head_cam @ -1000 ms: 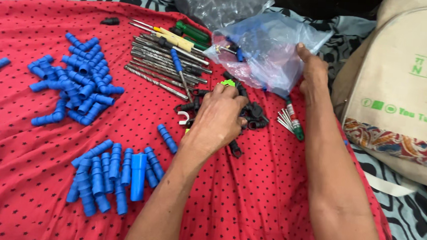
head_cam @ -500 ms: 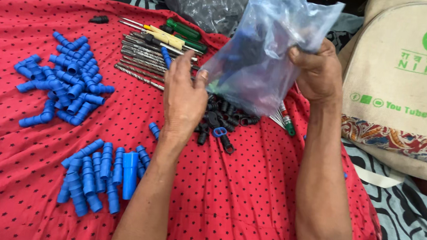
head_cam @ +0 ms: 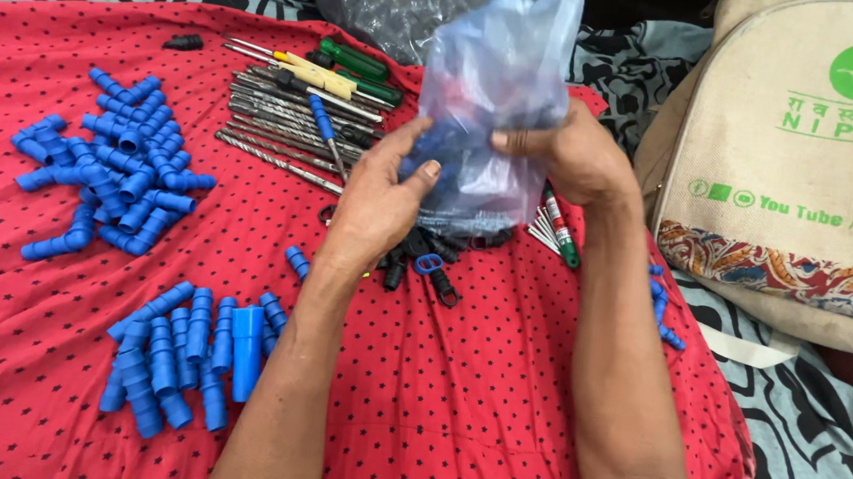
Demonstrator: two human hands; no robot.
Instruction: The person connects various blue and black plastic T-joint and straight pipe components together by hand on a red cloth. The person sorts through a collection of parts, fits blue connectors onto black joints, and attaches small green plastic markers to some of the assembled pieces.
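Both of my hands hold a clear bluish plastic bag (head_cam: 497, 84) upright above a red dotted cloth (head_cam: 456, 392). My left hand (head_cam: 379, 201) grips the bag's lower left side, thumb against it. My right hand (head_cam: 572, 160) pinches the bag's right side. Small dark pieces show through the bag's bottom. Under the bag lies a small heap of black clips (head_cam: 425, 259), one with a blue loop.
Drill bits and screwdrivers (head_cam: 295, 110) lie in a row behind my left hand. Blue pipe fittings form a pile (head_cam: 111, 167) at left and a row (head_cam: 188, 353) in front. A beige cloth bag (head_cam: 802, 166) stands at right. A green marker (head_cam: 559, 229) lies beside the clips.
My right hand has lifted the plastic bag off the cloth and brought it upright to the centre. My left hand left the black clips and took hold of the bag's lower side.
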